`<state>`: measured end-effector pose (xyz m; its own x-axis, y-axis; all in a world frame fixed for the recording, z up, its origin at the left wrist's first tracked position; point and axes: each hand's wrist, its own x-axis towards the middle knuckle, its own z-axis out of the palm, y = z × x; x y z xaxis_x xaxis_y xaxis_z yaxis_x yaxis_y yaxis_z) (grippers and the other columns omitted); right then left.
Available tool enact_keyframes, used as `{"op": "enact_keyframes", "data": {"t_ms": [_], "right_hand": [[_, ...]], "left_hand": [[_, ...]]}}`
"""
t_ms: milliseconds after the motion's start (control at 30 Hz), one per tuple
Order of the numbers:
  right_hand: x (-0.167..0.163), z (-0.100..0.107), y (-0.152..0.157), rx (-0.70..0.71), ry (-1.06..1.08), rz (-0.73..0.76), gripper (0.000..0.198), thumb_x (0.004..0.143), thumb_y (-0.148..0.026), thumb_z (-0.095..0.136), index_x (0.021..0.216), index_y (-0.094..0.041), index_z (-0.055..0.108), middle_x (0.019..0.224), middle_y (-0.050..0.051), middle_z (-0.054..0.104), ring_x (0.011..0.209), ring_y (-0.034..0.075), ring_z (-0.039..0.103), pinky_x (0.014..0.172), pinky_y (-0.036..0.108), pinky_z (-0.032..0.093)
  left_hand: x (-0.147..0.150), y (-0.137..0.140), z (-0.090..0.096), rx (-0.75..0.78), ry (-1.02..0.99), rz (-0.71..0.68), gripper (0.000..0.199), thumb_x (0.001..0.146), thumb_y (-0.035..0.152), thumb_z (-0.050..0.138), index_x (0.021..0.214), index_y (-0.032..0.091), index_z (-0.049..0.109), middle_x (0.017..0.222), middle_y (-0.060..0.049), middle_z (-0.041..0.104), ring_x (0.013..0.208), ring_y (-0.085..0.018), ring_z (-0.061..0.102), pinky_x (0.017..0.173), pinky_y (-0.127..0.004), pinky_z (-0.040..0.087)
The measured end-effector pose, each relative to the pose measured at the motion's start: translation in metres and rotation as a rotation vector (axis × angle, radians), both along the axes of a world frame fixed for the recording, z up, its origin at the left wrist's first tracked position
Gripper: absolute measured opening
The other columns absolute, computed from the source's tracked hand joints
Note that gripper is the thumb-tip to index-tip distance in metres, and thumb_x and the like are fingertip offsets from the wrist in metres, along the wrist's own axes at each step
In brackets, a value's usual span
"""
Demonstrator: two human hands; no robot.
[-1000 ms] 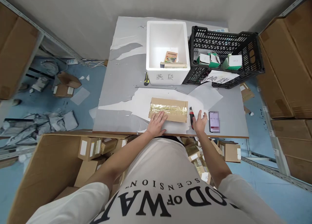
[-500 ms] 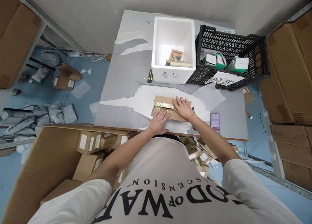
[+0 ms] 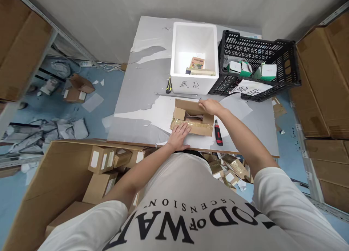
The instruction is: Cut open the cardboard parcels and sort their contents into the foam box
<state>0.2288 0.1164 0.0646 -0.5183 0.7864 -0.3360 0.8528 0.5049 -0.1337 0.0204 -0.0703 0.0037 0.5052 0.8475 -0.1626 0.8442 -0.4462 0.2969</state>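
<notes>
right hand (image 3: 212, 106) pinches flap (image 3: 187, 105) (raised)

We found the table (image 3: 128, 109) surfaced in grey, the grey layer ragged, with white patches in places. Toward the back we noted a white foam box (image 3: 189, 91) standing beside a black plastic crate (image 3: 259, 49). A yellow-and-black knife (image 3: 169, 86) lay just beside the foam box; a thin grey strip (image 3: 178, 96) lay in front of it. Nearer the front edge we recorded an opened cardboard box (image 3: 201, 129) and, just right of it, a red-and-black cutter (image 3: 218, 134).
</notes>
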Motion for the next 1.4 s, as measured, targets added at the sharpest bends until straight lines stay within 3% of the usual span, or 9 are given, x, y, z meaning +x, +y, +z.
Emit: {"op": "enact_keyframes", "data": {"t_ms": [133, 267, 367, 533, 667, 767, 900, 1067, 1400], "right_hand": [[0.001, -0.019, 0.011, 0.046, 0.056, -0.181, 0.047, 0.095, -0.049, 0.034, 0.114, -0.017, 0.062, 0.110, 0.016, 0.066, 0.101, 0.030, 0.060, 0.083, 0.036, 0.042], [0.001, -0.050, 0.001, 0.105, 0.214, -0.291, 0.047, 0.096, -0.039, 0.035, 0.133, -0.014, 0.051, 0.125, 0.017, 0.059, 0.115, 0.028, 0.053, 0.096, 0.038, 0.040], [0.006, -0.058, -0.007, 0.183, 0.339, -0.287, 0.047, 0.096, -0.030, 0.034, 0.138, -0.013, 0.045, 0.136, 0.018, 0.049, 0.127, 0.027, 0.044, 0.104, 0.042, 0.035], [0.014, -0.038, -0.041, 0.283, 0.376, 0.023, 0.047, 0.093, -0.013, 0.029, 0.137, -0.015, 0.045, 0.146, 0.016, 0.039, 0.139, 0.026, 0.028, 0.111, 0.054, 0.023], [0.007, -0.026, -0.077, 0.068, 0.283, 0.212, 0.051, 0.091, -0.036, 0.047, 0.137, -0.012, 0.045, 0.136, 0.019, 0.050, 0.127, 0.029, 0.045, 0.104, 0.045, 0.036], [-0.004, -0.026, -0.085, -0.121, 0.163, 0.109, 0.070, 0.079, -0.051, 0.062, 0.134, -0.011, 0.046, 0.128, 0.020, 0.057, 0.116, 0.032, 0.054, 0.094, 0.041, 0.044], [-0.013, -0.023, -0.084, -0.290, 0.049, -0.020, 0.055, 0.076, -0.051, 0.066, 0.117, -0.015, 0.056, 0.112, 0.015, 0.066, 0.102, 0.030, 0.062, 0.077, 0.033, 0.048], [-0.017, -0.008, -0.100, -0.208, 0.032, -0.080, 0.048, 0.080, -0.048, 0.064, 0.117, -0.019, 0.053, 0.106, 0.013, 0.068, 0.100, 0.030, 0.064, 0.074, 0.031, 0.045], [-0.032, 0.011, -0.138, -0.041, -0.072, -0.136, 0.025, 0.090, -0.037, 0.053, 0.110, -0.022, 0.053, 0.105, 0.011, 0.070, 0.094, 0.025, 0.066, 0.071, 0.029, 0.041]], "left_hand": [[0.000, 0.000, 0.001, -0.001, 0.002, -0.003, 0.100, 0.068, 0.058, 0.065, 0.149, 0.017, 0.023, 0.158, -0.013, 0.017, 0.146, -0.032, 0.010, 0.116, -0.047, 0.008], [-0.001, 0.002, 0.000, 0.009, -0.021, -0.006, 0.098, 0.068, 0.053, 0.067, 0.148, 0.017, 0.024, 0.157, -0.013, 0.018, 0.146, -0.031, 0.011, 0.116, -0.047, 0.009], [-0.002, 0.004, -0.001, 0.016, -0.056, -0.005, 0.089, 0.072, 0.043, 0.067, 0.147, 0.017, 0.028, 0.156, -0.013, 0.022, 0.145, -0.031, 0.015, 0.116, -0.047, 0.014], [-0.018, 0.022, 0.010, 0.007, -0.178, 0.050, 0.069, 0.079, 0.040, 0.062, 0.140, 0.017, 0.039, 0.149, -0.014, 0.037, 0.137, -0.027, 0.035, 0.111, -0.043, 0.028], [-0.055, 0.062, 0.020, 0.031, -0.207, -0.008, 0.103, 0.062, 0.061, 0.072, 0.144, 0.013, 0.032, 0.151, -0.018, 0.031, 0.141, -0.034, 0.026, 0.114, -0.048, 0.023], [-0.082, 0.089, 0.016, -0.053, -0.185, -0.080, 0.122, 0.052, 0.066, 0.075, 0.148, 0.011, 0.022, 0.153, -0.020, 0.025, 0.143, -0.038, 0.019, 0.114, -0.052, 0.021], [-0.096, 0.100, 0.000, -0.118, -0.248, -0.106, 0.120, 0.053, 0.065, 0.076, 0.148, 0.014, 0.021, 0.155, -0.019, 0.023, 0.140, -0.033, 0.030, 0.113, -0.045, 0.028], [-0.093, 0.095, -0.011, -0.096, -0.256, -0.084, 0.117, 0.054, 0.055, 0.079, 0.148, 0.015, 0.021, 0.154, -0.019, 0.023, 0.139, -0.032, 0.032, 0.113, -0.047, 0.027], [-0.087, 0.098, -0.001, -0.100, -0.120, -0.112, 0.112, 0.055, 0.053, 0.076, 0.146, 0.012, 0.025, 0.154, -0.020, 0.024, 0.140, -0.030, 0.031, 0.115, -0.049, 0.019]]}}
